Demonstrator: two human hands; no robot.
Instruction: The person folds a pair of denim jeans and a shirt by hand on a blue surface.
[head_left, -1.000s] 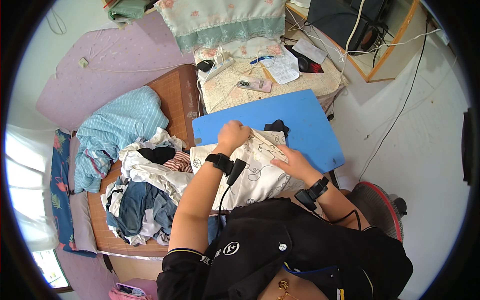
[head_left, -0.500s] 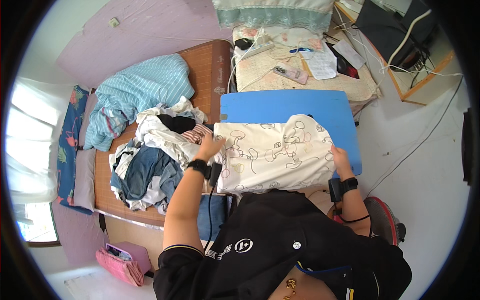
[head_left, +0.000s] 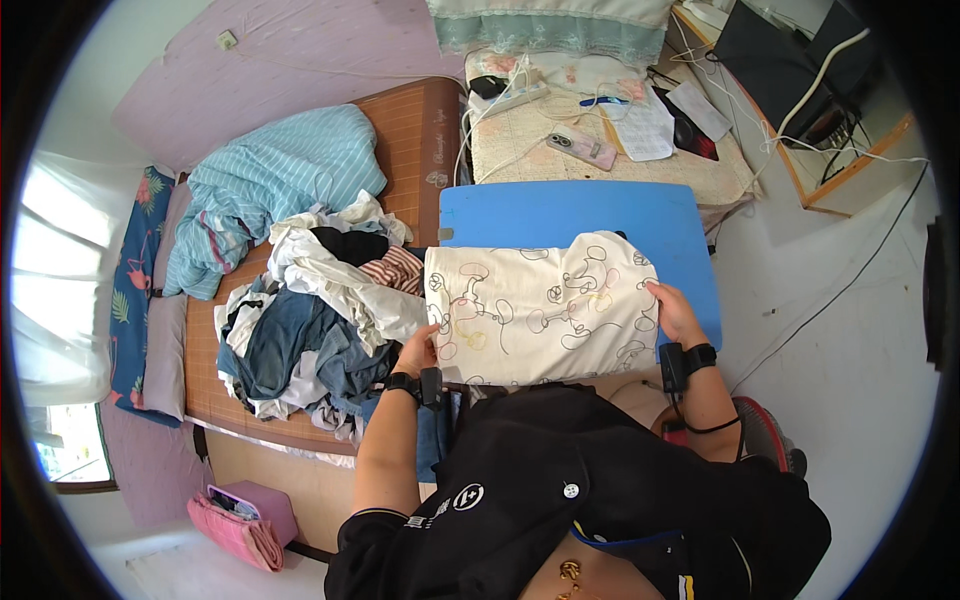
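Note:
A cream garment (head_left: 540,315) with a looping line-drawn print is spread flat on a blue board (head_left: 590,205), hanging over its near edge. It looks folded into a rough rectangle, with a rounded far right corner. My left hand (head_left: 419,352) pinches its left edge near the lower corner. On the other side my right hand (head_left: 677,312) grips the right edge, thumb on top and the other fingers mostly hidden beneath. Just left of the board, white, dark and striped clothes lie in a heap (head_left: 290,330).
A light blue striped quilt (head_left: 280,160) is bunched on the brown bed mat (head_left: 405,130). Beyond the board, a table (head_left: 520,150) carries a phone (head_left: 580,150), papers (head_left: 640,130), and a power strip (head_left: 510,100). A pink bin (head_left: 262,505) stands on the floor, lower left.
My left hand has moved down along the garment's left edge, toward me, and closed on it. My right hand still holds the right edge, now slightly further left.

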